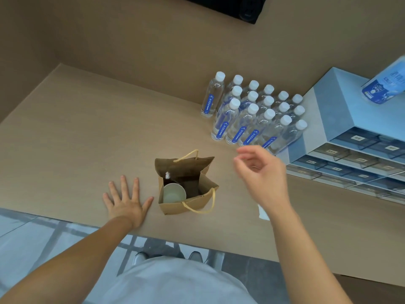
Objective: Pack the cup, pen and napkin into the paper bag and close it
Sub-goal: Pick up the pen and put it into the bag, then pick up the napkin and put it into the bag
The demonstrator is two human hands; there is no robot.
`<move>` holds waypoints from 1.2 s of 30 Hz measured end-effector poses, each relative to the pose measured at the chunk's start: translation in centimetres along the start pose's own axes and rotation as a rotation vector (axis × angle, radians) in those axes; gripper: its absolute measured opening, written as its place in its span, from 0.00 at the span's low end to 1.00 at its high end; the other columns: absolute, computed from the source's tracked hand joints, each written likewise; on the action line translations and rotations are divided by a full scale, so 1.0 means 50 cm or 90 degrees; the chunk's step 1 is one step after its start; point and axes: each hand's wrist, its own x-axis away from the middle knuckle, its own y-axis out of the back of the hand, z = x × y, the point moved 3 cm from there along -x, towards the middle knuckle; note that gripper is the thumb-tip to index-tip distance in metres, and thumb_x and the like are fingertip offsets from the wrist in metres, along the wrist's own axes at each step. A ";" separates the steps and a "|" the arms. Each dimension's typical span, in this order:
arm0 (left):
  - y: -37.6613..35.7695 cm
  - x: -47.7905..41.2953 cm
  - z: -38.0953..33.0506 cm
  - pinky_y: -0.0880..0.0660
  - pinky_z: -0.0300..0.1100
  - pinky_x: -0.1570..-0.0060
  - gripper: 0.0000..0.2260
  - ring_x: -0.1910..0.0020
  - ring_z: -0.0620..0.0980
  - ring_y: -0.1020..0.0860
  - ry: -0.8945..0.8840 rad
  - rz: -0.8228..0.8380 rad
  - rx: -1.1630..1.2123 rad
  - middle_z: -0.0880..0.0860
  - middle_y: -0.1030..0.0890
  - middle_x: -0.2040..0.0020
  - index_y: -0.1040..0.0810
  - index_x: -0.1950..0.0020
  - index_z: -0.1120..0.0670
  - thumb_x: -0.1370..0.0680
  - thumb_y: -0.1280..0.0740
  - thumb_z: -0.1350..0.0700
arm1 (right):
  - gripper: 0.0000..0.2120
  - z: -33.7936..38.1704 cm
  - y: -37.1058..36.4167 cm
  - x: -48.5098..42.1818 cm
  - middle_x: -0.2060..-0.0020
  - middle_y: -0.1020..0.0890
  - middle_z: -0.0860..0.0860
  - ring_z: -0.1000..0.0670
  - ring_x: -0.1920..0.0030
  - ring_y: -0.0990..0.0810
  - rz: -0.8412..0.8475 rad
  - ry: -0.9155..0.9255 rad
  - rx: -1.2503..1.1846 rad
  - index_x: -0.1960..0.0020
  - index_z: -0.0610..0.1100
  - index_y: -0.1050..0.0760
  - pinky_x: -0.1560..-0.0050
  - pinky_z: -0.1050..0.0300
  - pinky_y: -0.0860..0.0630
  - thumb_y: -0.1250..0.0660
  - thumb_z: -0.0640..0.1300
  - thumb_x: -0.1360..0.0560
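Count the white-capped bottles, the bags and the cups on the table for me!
Bottles: 16
Bags: 1
Cups: 1
Total: 18

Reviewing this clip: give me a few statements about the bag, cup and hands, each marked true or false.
1. The cup sits inside the paper bag. True.
2. The paper bag is closed. False: its top is open.
3. The left hand lies flat on the table. True.
4. The right hand holds a bottle. False: it is empty, in the air to the right of the bag.
5. The water bottles lie on their sides. False: they stand upright.
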 end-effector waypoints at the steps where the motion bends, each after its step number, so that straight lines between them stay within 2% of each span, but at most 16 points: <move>1: 0.001 0.000 -0.002 0.62 0.66 0.27 0.35 0.25 0.67 0.69 0.001 0.003 0.002 0.57 0.73 0.24 0.79 0.31 0.45 0.25 0.61 0.30 | 0.08 -0.046 0.014 -0.013 0.61 0.14 0.53 0.51 0.61 0.16 -0.029 -0.052 0.018 0.52 0.49 0.18 0.54 0.58 0.19 0.29 0.39 0.28; 3: 0.003 -0.001 -0.005 0.62 0.66 0.27 0.35 0.25 0.67 0.69 0.003 0.012 -0.001 0.57 0.73 0.24 0.80 0.32 0.45 0.25 0.61 0.30 | 0.11 -0.158 0.033 -0.035 0.53 0.13 0.47 0.46 0.54 0.16 -0.052 -0.178 0.111 0.44 0.46 0.18 0.44 0.52 0.21 0.32 0.39 0.26; 6: 0.003 -0.001 0.001 0.62 0.66 0.27 0.35 0.25 0.67 0.69 0.008 0.020 -0.012 0.56 0.74 0.24 0.79 0.31 0.45 0.25 0.61 0.30 | 0.22 -0.330 0.027 -0.024 0.40 0.19 0.39 0.40 0.39 0.22 0.036 -0.363 0.277 0.29 0.44 0.28 0.36 0.52 0.29 0.35 0.41 0.23; 9: 0.000 -0.008 0.001 0.62 0.66 0.27 0.35 0.25 0.67 0.69 0.001 0.039 -0.013 0.56 0.74 0.24 0.76 0.28 0.45 0.24 0.60 0.32 | 0.21 -0.457 0.033 0.028 0.32 0.27 0.37 0.37 0.32 0.29 0.067 -0.488 0.358 0.27 0.46 0.31 0.31 0.49 0.32 0.39 0.43 0.20; 11: -0.001 -0.007 0.000 0.61 0.66 0.27 0.34 0.25 0.67 0.69 0.000 0.041 -0.023 0.56 0.74 0.24 0.74 0.27 0.45 0.24 0.59 0.33 | 0.18 -0.500 0.036 0.059 0.32 0.28 0.37 0.37 0.32 0.29 0.064 -0.522 0.373 0.30 0.46 0.27 0.30 0.49 0.33 0.41 0.44 0.19; 14: -0.002 -0.006 -0.004 0.61 0.66 0.27 0.34 0.25 0.67 0.69 0.000 0.044 -0.035 0.56 0.74 0.24 0.74 0.27 0.45 0.23 0.58 0.33 | 0.17 -0.520 0.047 0.070 0.34 0.27 0.38 0.37 0.34 0.27 0.056 -0.503 0.391 0.33 0.48 0.24 0.31 0.48 0.31 0.40 0.43 0.20; 16: 0.000 -0.003 -0.007 0.60 0.65 0.27 0.34 0.25 0.67 0.68 -0.001 0.043 -0.039 0.56 0.74 0.24 0.74 0.27 0.45 0.23 0.58 0.34 | 0.19 -0.526 0.058 0.065 0.33 0.30 0.39 0.37 0.35 0.27 0.028 -0.508 0.385 0.30 0.48 0.28 0.33 0.47 0.29 0.39 0.42 0.21; 18: 0.002 -0.001 -0.007 0.60 0.65 0.26 0.34 0.25 0.66 0.68 0.006 0.047 -0.045 0.56 0.74 0.24 0.75 0.27 0.45 0.22 0.57 0.35 | 0.24 -0.530 0.067 0.062 0.31 0.32 0.39 0.36 0.33 0.29 -0.012 -0.539 0.376 0.26 0.45 0.34 0.34 0.46 0.29 0.36 0.42 0.22; 21: 0.007 -0.003 -0.011 0.60 0.64 0.26 0.33 0.25 0.66 0.69 0.012 0.054 -0.050 0.56 0.74 0.24 0.75 0.28 0.44 0.22 0.56 0.36 | 0.26 -0.542 0.076 0.055 0.32 0.29 0.38 0.37 0.32 0.30 -0.016 -0.578 0.385 0.29 0.37 0.36 0.35 0.46 0.30 0.34 0.43 0.23; 26: 0.010 0.002 -0.010 0.60 0.64 0.26 0.35 0.25 0.65 0.69 0.019 0.068 -0.054 0.55 0.73 0.24 0.75 0.28 0.43 0.22 0.55 0.34 | 0.17 -0.561 0.072 0.049 0.42 0.20 0.37 0.36 0.41 0.20 -0.039 -0.641 0.249 0.38 0.33 0.25 0.43 0.47 0.24 0.32 0.39 0.25; 29: 0.014 0.003 -0.015 0.60 0.64 0.26 0.35 0.25 0.65 0.69 0.018 0.070 -0.051 0.54 0.73 0.23 0.74 0.27 0.43 0.23 0.56 0.32 | 0.15 -0.550 0.065 0.038 0.49 0.20 0.39 0.39 0.48 0.20 -0.053 -0.643 0.175 0.40 0.33 0.24 0.43 0.47 0.24 0.35 0.39 0.24; 32: 0.010 0.014 -0.010 0.60 0.64 0.26 0.35 0.25 0.65 0.69 0.020 0.073 -0.057 0.54 0.73 0.23 0.74 0.27 0.43 0.23 0.56 0.32 | 0.14 -0.514 0.059 0.029 0.55 0.21 0.42 0.42 0.54 0.23 -0.101 -0.591 0.075 0.43 0.33 0.22 0.51 0.51 0.26 0.35 0.41 0.22; 34: 0.003 0.020 -0.008 0.60 0.64 0.26 0.35 0.25 0.65 0.68 0.028 0.082 -0.055 0.55 0.73 0.24 0.74 0.27 0.43 0.23 0.56 0.32 | 0.11 -0.474 0.053 0.025 0.54 0.19 0.42 0.43 0.54 0.22 -0.090 -0.556 -0.097 0.44 0.33 0.21 0.52 0.52 0.26 0.35 0.39 0.21; 36: 0.011 0.016 -0.009 0.59 0.64 0.26 0.35 0.25 0.65 0.68 0.022 0.065 -0.062 0.55 0.73 0.24 0.75 0.27 0.44 0.23 0.56 0.32 | 0.07 -0.410 0.047 0.008 0.50 0.18 0.40 0.41 0.51 0.19 -0.038 -0.520 -0.318 0.46 0.35 0.21 0.50 0.51 0.20 0.35 0.34 0.21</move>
